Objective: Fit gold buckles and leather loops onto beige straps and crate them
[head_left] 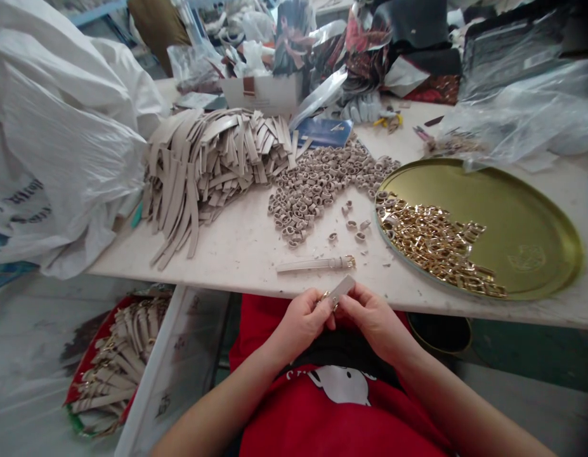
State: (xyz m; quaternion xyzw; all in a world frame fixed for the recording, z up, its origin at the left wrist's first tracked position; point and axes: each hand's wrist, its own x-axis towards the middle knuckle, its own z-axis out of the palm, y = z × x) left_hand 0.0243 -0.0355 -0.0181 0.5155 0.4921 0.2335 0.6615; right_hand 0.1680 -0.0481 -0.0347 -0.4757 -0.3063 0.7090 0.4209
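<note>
Just off the table's front edge, my left hand pinches a gold buckle at the end of a short beige strap. My right hand has its fingers closed on the same strap from the other side. Fingers partly cover the buckle. On the table right behind my hands lies a finished-looking strap with a gold buckle at its right end. Small beige loops form a heap further back, with a few loose ones nearer me. Gold buckles are piled at the tray's left side.
A round gold-coloured tray stands on the right. Beige strips are stacked at the back left, beside a white sack. Below left, a red-rimmed basket holds buckled straps. Yellow-handled scissors and plastic wrapping lie behind.
</note>
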